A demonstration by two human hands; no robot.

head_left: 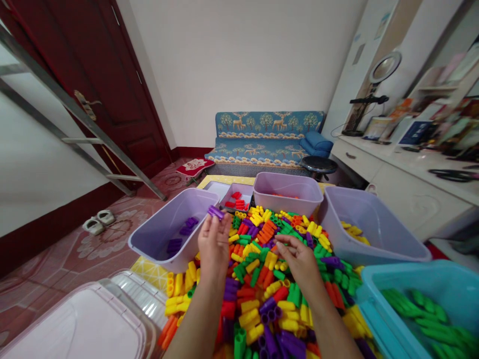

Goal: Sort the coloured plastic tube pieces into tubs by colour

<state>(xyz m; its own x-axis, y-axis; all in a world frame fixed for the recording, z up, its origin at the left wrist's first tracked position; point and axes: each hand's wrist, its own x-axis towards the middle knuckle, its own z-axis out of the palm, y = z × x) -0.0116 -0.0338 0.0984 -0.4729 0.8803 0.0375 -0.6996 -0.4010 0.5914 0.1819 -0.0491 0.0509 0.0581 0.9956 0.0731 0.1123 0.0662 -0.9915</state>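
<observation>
My left hand (215, 239) is closed on a purple plastic tube piece (216, 212), held up near the right rim of a lavender bin (149, 249) with several purple pieces (189, 226) inside. My right hand (297, 257) is over the pile, thumb and forefinger apart, close to some orange tube pieces (267, 231). Whether its fingertips touch a piece is hard to make out. The mixed pile (258, 279) has yellow, green, purple, orange and red ribbed tube pieces, some joined side by side.
Around the pile are a shallow box (245, 188) with red pieces, a lavender bin (288, 202) with orange ones, another (389, 249) with yellow ones, and a teal bin (430, 274) with green ones. Clear and pale lids (82, 319) lie front left. A ladder (75, 107) leans at left.
</observation>
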